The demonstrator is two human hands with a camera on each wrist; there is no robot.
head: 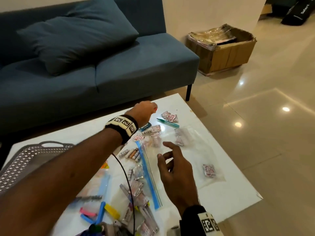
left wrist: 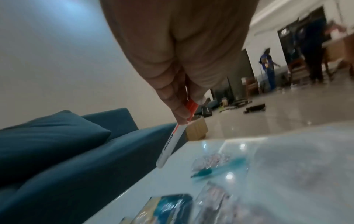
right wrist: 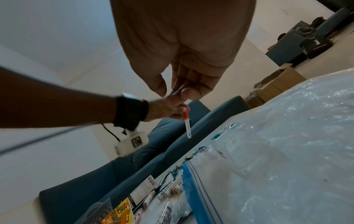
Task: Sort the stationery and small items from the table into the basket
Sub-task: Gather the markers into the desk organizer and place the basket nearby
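Stationery lies scattered over the glossy white table (head: 213, 198), and one piece, a slim white whiteboard marker with a red cap (left wrist: 169, 145), is up off it in the left hand (head: 144, 111). Only the wrist views show this marker: from the left wrist it hangs tip-down past the far left edge of the table with its red end pinched between thumb and fingertips (left wrist: 179, 109), and from the right wrist it dangles in front of the blue fabric sofa (head: 102, 74); from the head the fist hides all but a speck of red. The left arm reaches far across the table, knuckles up, fingers curled round the marker. The right hand (head: 175, 169) hovers nearer, just above the large clear zip bag with a blue seal strip (head: 196, 150), its fingers loosely spread and holding nothing. That bag lies flat and holds a few small foil sachets. More sachets, a teal pen (head: 167, 122) and a row of small batteries (head: 132, 153) lie loose beside it. The grey perforated plastic basket (head: 29, 160) sits at the near left of the table; its contents cannot be made out. On the floor at the far right stands an open cardboard box (head: 223, 51) with wrapped packets in it.
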